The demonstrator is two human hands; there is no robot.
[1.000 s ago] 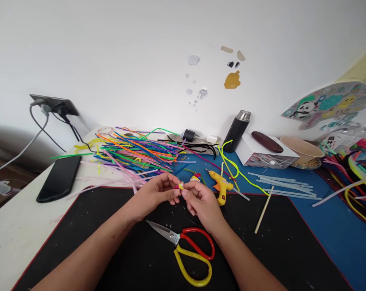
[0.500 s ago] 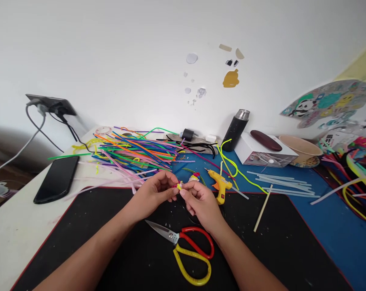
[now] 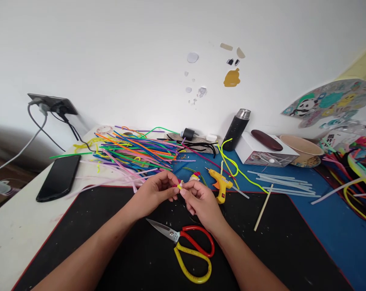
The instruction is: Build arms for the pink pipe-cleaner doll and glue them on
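Observation:
My left hand (image 3: 159, 189) and my right hand (image 3: 199, 199) meet above the black mat, fingertips pinched together. Between them is a small yellow, pink and white piece (image 3: 180, 186), seemingly of pipe cleaner; the fingers cover most of it. Just behind my right hand lies a small figure with red, yellow and white parts (image 3: 195, 177). A yellow hot glue gun (image 3: 221, 185) rests to the right of that hand. Below both hands, scissors (image 3: 178, 241) with one red and one yellow handle lie on the mat, blades pointing left.
A heap of coloured pipe cleaners (image 3: 137, 149) lies behind my left hand. Clear glue sticks (image 3: 284, 182) and a wooden stick (image 3: 263, 208) are at right. A phone (image 3: 58, 178) lies at left. A black thermos (image 3: 236, 129) stands near the wall beside a white box (image 3: 246, 147).
The whole view has shifted very slightly. Both hands keep their pinch on the small piece, with hardly any visible movement.

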